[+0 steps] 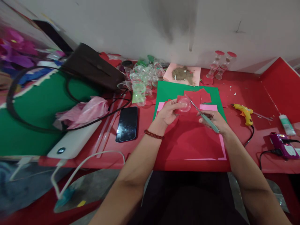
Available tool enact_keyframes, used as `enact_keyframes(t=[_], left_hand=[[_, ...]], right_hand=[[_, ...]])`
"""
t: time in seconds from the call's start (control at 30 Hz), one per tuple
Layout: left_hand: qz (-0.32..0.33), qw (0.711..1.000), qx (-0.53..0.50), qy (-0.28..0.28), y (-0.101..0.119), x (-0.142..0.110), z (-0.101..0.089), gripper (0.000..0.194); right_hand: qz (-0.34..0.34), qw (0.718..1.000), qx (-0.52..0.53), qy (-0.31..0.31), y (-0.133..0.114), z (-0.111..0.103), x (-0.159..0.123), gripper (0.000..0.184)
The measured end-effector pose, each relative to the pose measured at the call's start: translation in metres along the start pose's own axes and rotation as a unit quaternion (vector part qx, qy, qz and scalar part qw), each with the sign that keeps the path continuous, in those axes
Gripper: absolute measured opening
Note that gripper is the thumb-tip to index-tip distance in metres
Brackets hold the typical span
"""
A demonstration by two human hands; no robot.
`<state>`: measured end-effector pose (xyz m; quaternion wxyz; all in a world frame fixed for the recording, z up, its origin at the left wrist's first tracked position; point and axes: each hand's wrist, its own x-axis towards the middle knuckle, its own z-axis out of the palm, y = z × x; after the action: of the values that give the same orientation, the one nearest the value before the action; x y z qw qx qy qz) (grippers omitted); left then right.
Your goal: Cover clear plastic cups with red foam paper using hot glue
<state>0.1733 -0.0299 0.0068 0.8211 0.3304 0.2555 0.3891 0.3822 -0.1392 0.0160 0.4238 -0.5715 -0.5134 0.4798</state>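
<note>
My left hand (170, 112) pinches a clear round plastic piece (185, 105), like a small cup or lid, above the red paper. In my right hand (213, 119) is a knife (209, 122) with a grey-green handle, its thin metal blade pointing up and left. The blade's tip is close to the plastic's right rim; whether they touch I cannot tell. Beneath both hands lie red sheets (194, 140) over pink and green ones (187, 85). Smaller cut red pieces (204, 95) lie just beyond the plastic.
Clear plastic cups (142, 78) are heaped at the back. Beside them, brown crumbly material lies on pink paper (168, 76). Two stacked cup figures (212, 70) stand back right. A yellow glue gun (245, 112) lies right, a phone (127, 124) left. Cables loop over the left side.
</note>
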Motion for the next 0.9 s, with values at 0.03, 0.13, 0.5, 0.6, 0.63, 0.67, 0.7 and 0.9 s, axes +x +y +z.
enact_keyframes(t=[0.03,0.13,0.5,0.6,0.63,0.67,0.7,0.9], left_hand=[[0.0,1.0,0.008,-0.001,0.001,0.0,-0.001,0.023],[0.001,1.0,0.031,0.001,0.002,0.001,-0.005,0.024],[-0.004,0.996,0.082,-0.016,0.005,0.005,-0.015,0.022],[-0.007,0.997,0.071,-0.007,0.005,0.005,-0.015,0.021],[-0.005,0.998,0.06,0.001,0.005,0.005,-0.015,0.022],[-0.001,0.999,0.048,0.01,0.005,0.005,-0.015,0.022],[0.002,0.999,0.037,0.019,0.005,0.005,-0.014,0.023],[-0.021,0.999,0.047,-0.011,-0.005,0.002,-0.007,0.035]], right_hand=[[0.001,1.0,-0.01,0.002,-0.001,-0.001,0.0,0.049],[0.0,0.999,-0.042,0.014,0.0,-0.003,0.001,0.052],[-0.041,0.99,-0.127,0.04,0.008,-0.005,-0.002,0.055],[-0.048,0.99,-0.124,0.052,0.008,-0.003,-0.001,0.055],[-0.047,0.99,-0.118,0.069,0.009,-0.003,0.0,0.056],[-0.046,0.989,-0.105,0.096,0.009,-0.003,0.001,0.057],[-0.048,0.987,-0.088,0.127,0.009,-0.004,0.001,0.058],[-0.112,0.977,0.025,0.178,0.011,0.0,0.004,0.058]])
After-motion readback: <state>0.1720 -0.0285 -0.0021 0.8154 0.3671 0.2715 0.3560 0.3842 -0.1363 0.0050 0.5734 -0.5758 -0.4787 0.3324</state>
